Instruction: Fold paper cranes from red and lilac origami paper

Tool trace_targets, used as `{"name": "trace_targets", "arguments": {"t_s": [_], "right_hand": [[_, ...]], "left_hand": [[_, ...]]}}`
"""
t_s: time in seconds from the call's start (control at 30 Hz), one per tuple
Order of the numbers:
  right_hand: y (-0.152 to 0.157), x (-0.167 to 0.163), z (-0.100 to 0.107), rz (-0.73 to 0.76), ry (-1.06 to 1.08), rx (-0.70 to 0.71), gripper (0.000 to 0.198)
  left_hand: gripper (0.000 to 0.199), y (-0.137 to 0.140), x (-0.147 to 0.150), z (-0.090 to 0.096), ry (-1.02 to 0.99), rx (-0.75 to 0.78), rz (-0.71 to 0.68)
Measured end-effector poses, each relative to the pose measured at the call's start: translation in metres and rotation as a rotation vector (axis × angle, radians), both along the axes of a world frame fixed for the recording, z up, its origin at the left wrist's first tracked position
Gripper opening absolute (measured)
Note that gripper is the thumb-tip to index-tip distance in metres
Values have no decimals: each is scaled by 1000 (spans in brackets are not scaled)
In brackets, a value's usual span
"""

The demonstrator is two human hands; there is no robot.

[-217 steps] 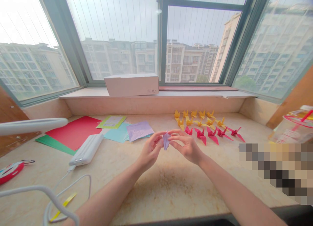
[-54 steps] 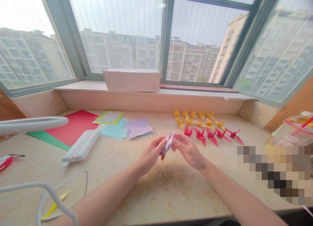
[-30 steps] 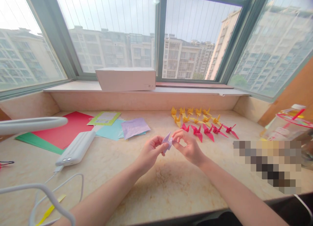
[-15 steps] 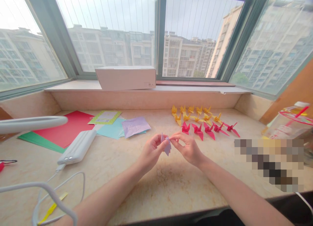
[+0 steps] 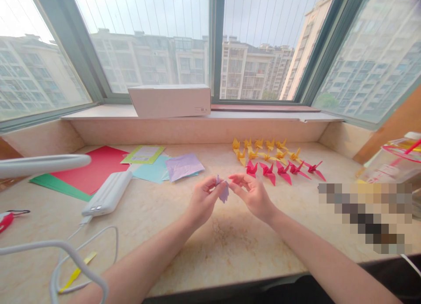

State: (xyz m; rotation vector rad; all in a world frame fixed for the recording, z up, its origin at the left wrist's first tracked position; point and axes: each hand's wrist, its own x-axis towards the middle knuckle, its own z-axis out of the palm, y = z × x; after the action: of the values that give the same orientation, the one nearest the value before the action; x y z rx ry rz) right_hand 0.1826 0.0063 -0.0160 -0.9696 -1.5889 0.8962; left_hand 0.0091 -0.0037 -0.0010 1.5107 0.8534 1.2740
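Observation:
My left hand (image 5: 204, 199) pinches a small piece of folded purple paper (image 5: 224, 194) between thumb and fingers, above the middle of the counter. It has pointed tips, one sticking up and others hanging down. Just to its right is my right hand (image 5: 252, 195), its thumb and index finger curved and a little apart at the paper's edge. Beyond that hand stand several red paper cranes (image 5: 283, 171) in a row. Behind them are rows of yellow paper cranes (image 5: 258, 144).
Left on the stone counter (image 5: 184, 260) lie purple sheets (image 5: 184, 166), blue sheets (image 5: 151, 170), a red sheet (image 5: 88, 170) and green paper (image 5: 62, 187). A white power bank (image 5: 108, 193) trails a cable (image 5: 117, 242). A white box (image 5: 169, 101) rests on the sill; a clear container (image 5: 383, 163) stands right.
My right fingers have parted and drawn slightly away from the purple paper. My left hand still grips it. The whole view has shifted a little.

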Motion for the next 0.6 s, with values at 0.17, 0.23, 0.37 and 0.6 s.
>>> {"name": "trace_targets", "arguments": {"t_s": [0.17,0.23,0.37,0.6], "right_hand": [[-6,2,11,74,-112,-43,29],[-8,1,13,69,-135,-14,27],[-7,0,11,34,-131,-6,26],[-2,3,4,60,-18,-90,29]], "left_hand": [[28,-1,-1,3,-66,-51,-24],[28,-1,0,2,-68,-60,-16],[29,0,1,0,-14,-58,15],[30,2,1,-2,3,-45,13]]}}
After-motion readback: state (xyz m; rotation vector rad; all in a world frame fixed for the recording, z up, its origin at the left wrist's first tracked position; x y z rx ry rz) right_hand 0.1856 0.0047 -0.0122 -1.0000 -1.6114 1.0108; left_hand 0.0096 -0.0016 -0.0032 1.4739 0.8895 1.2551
